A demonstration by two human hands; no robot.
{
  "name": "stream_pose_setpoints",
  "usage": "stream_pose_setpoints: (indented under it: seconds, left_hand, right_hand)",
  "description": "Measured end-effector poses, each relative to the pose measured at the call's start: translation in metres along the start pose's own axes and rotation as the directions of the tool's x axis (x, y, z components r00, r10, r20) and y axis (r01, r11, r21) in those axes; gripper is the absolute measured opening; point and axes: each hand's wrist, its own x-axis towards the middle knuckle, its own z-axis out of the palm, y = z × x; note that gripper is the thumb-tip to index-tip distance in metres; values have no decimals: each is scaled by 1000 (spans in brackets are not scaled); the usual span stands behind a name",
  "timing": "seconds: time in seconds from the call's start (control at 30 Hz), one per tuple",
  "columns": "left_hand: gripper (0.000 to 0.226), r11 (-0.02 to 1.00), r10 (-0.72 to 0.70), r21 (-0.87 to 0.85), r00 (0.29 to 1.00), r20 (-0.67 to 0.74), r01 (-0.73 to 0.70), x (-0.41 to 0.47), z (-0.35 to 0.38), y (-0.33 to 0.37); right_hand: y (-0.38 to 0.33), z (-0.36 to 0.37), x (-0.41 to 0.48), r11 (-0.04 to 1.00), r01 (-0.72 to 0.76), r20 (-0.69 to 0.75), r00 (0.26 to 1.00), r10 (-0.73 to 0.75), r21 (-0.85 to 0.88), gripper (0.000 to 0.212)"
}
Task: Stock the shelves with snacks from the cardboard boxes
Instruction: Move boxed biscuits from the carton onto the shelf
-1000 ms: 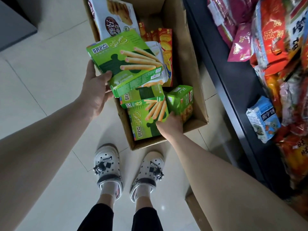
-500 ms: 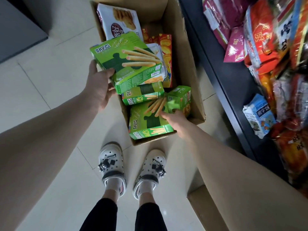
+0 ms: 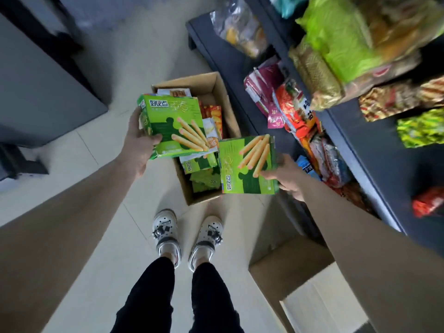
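Inside, the carton (image 3: 228,109) holds snack packs (image 3: 204,181); left hand (image 3: 139,145) grips a green box (image 3: 175,126), right hand (image 3: 287,176) a second box (image 3: 247,164).

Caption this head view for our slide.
Left hand holds a green snack box, right hand a second box, above the cardboard box.

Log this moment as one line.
left grip: holds left box over carton | right grip: holds right box near shelf | carton: more snacks inside | shelving: not yet done
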Motion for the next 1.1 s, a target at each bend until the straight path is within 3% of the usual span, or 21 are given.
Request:
stream_pose_setpoints:
  seconds: [0.23, 0.4, 0.57, 0.7, 0.87, 1.1]
  left_hand:
    - [75, 992, 21, 119, 992, 124, -36, -105, -17, 103]
    - [75, 984, 77, 132, 951, 301, -121, -162, -17, 169]
    - [72, 955, 155, 152, 865, 478, -255, -206, -22, 222]
    - [74, 934, 169, 160, 791, 588, -319, -245, -25, 248]
    - [73, 899, 157, 192, 697, 700, -395, -303, -12, 259]
    - [70, 893, 145, 142, 571, 808, -428, -394, 46, 258]
  right_hand:
    - [-72, -56, -157, 962, 212, -46, 977, -208, 174, 91]
    - [-93, -77, -248, 895, 344, -133, 938, -319, 284, 110]
    - [-86, -77, -337, 838, 443, -278, 889, -364, 319, 107]
    - [-71, -58, -405, 762, 512, -463, 828, -315, 396, 88]
    - [-42, -39, -481, 672, 595, -745, 660, -94, 442, 47]
    - [42, -59, -605, 569, 658, -858, 477, 190, 492, 29]
